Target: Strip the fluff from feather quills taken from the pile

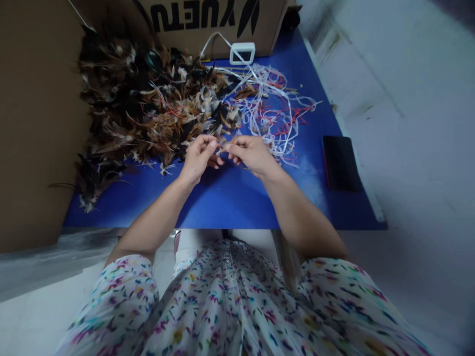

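Observation:
Over the blue table, my left hand [202, 155] and my right hand [249, 152] meet almost fingertip to fingertip. Both are closed in a pinch on a small brownish feather [221, 143], most of it hidden by the fingers. Just beyond my left hand spreads a big pile of brown, black and white feathers [148, 118]. Past my right hand lies a tangle of white ribbons and red strings [276, 106].
A cardboard box [218, 42] with black lettering stands at the back, a white-framed small device [242, 53] before it. Brown cardboard [37, 123] rises on the left. A dark phone [341, 163] lies near the right edge of the blue table [230, 207], beside the pale wall.

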